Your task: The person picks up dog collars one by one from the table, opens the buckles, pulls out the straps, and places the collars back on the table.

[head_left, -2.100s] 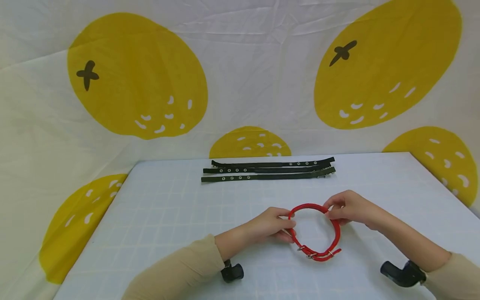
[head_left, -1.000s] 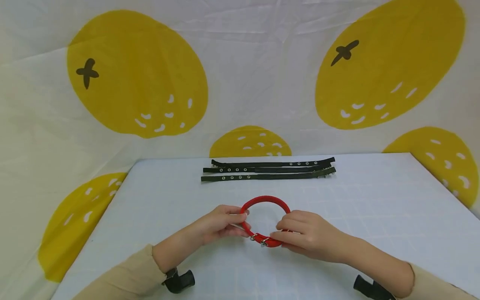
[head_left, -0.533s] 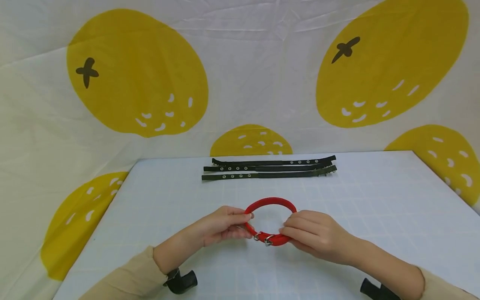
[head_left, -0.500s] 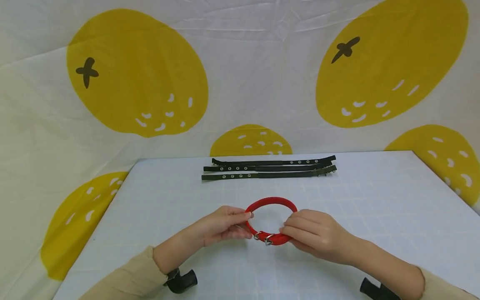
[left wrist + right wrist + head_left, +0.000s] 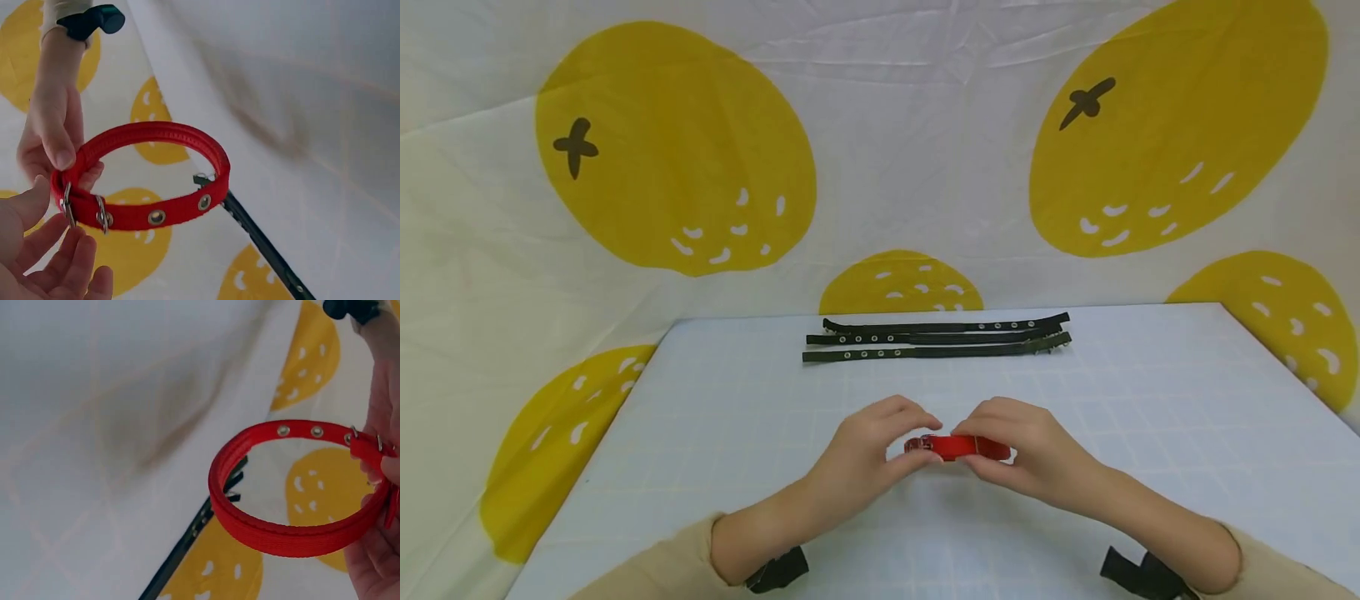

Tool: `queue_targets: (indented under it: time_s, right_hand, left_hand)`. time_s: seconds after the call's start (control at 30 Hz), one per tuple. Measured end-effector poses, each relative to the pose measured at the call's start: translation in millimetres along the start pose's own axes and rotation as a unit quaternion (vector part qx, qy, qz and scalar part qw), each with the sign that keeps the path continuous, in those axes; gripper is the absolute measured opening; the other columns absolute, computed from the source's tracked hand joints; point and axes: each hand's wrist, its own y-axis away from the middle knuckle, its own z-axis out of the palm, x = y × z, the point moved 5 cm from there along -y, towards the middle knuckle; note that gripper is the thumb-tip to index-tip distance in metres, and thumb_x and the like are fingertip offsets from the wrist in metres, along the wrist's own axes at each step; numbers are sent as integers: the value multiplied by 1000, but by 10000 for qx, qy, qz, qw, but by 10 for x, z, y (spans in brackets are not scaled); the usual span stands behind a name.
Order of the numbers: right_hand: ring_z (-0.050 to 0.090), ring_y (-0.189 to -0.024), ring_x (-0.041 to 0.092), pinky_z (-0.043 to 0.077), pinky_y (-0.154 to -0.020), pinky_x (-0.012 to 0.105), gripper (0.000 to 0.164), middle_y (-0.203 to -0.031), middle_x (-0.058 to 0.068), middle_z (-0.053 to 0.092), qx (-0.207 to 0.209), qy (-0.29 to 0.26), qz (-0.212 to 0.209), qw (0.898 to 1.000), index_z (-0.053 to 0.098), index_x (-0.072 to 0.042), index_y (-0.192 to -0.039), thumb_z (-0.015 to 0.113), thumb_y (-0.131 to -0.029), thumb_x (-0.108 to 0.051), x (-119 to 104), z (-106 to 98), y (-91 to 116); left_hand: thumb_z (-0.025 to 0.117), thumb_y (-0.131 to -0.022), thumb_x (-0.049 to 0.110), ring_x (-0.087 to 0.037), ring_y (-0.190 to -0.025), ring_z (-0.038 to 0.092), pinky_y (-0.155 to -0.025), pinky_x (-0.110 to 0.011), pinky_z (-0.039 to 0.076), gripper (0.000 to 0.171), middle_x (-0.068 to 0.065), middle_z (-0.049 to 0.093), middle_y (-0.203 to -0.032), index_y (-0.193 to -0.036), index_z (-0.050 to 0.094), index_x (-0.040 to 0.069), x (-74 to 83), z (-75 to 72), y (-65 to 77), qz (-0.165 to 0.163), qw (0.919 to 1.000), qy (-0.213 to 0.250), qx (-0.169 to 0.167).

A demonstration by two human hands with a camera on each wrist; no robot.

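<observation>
A red buckled collar [image 5: 955, 447], closed into a ring, is held above the table between both hands. In the head view it appears nearly edge-on, its buckle side facing me. The left hand [image 5: 857, 450] has its thumb and fingers at the metal buckle [image 5: 67, 203], pinching there. Just to the right, the right hand [image 5: 1037, 454] grips the collar's overlapped strap between thumb and fingers. Metal-rimmed holes [image 5: 156, 217] run along the band in the left wrist view. From the right wrist, the smooth far side of the ring [image 5: 287, 540] faces the camera.
Several dark green collars [image 5: 936, 340], laid out straight side by side, lie near the back of the white table [image 5: 715, 417]. Behind the table hangs a white cloth [image 5: 917, 167] printed with yellow fruit shapes. A black camera mount is worn on each wrist.
First the hands carried the ring leftward and the right hand moved down to the buckle side. Since then the collar has tilted edge-on, and the left hand has come in to the buckle.
</observation>
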Motion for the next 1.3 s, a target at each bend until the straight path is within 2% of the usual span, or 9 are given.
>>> queue_targets:
  time_s: [0.03,0.13,0.27,0.37,0.47,0.73,0.9,1.13,1.3]
  right_hand:
    - [49,-67,6,43,-55,10,15,-85,-5,62,-21,-83,88,9999,67,-11,-96,64,-89,-24,-2,9,-11]
    - [49,-66,6,41,-54,9,14,-83,-4,62,-27,-227,191,9996,67,-10,-97,70,-84,-16,-15,22,-40]
    - [52,-69,7,45,-55,11,26,-84,-3,64,-29,-305,464,9985,67,-10,-98,78,-75,-5,-20,19,-56]
    - [55,-72,7,50,-57,16,31,-86,-4,65,-82,-328,794,9963,68,-12,-99,80,-71,-3,-16,14,-56]
    - [57,-74,7,53,-60,20,31,-88,-4,66,-95,-398,965,9945,68,-13,-99,79,-72,-4,-22,11,-56]
    - [57,-73,5,54,-61,24,26,-86,-9,65,-40,-722,1312,9887,69,-17,-98,76,-76,-6,-31,6,-54]
    - [57,-71,6,54,-60,25,23,-85,-8,65,78,-911,1415,9857,69,-16,-98,76,-78,-9,-37,11,-41]
    - [58,-69,8,54,-59,26,20,-84,-6,66,274,-1200,1730,9772,70,-14,-97,75,-79,-10,-28,23,-20]
    - [59,-69,9,55,-60,28,19,-85,-6,66,307,-1377,1930,9710,70,-14,-97,75,-79,-12,-24,43,-14]
  left_hand:
    - [76,-77,17,-6,-86,55,-75,-13,47,29,4,62,-97,-104,67,11,52,16,1,264,9994,-233,25]
    - [78,-76,16,-8,-82,52,-72,-9,44,27,3,61,-93,-101,67,10,147,43,-1,682,9937,-880,118]
    - [78,-76,17,-8,-84,50,-72,-10,43,25,4,60,-91,-99,68,12,180,28,-6,663,9893,-1290,125]
    - [77,-77,15,-7,-83,50,-71,-11,43,24,5,61,-92,-99,67,12,170,17,-1,542,9920,-1137,47]
    - [75,-79,14,-6,-82,50,-71,-12,44,22,6,62,-93,-99,65,13,144,5,11,426,9959,-791,34]
    - [73,-81,13,-5,-86,56,-75,-15,48,17,7,66,-93,-97,66,12,118,-50,63,484,9981,-175,339]
    - [72,-81,11,-7,-84,57,-73,-18,50,19,5,66,-91,-99,65,10,107,-54,86,441,9976,-26,527]
    - [69,-84,9,-8,-84,54,-74,-20,51,21,3,63,-92,-103,60,8,84,-22,108,49,9989,42,473]
    - [70,-82,4,-7,-82,54,-72,-20,51,22,4,62,-89,-100,59,8,67,-24,126,-149,9977,265,604]
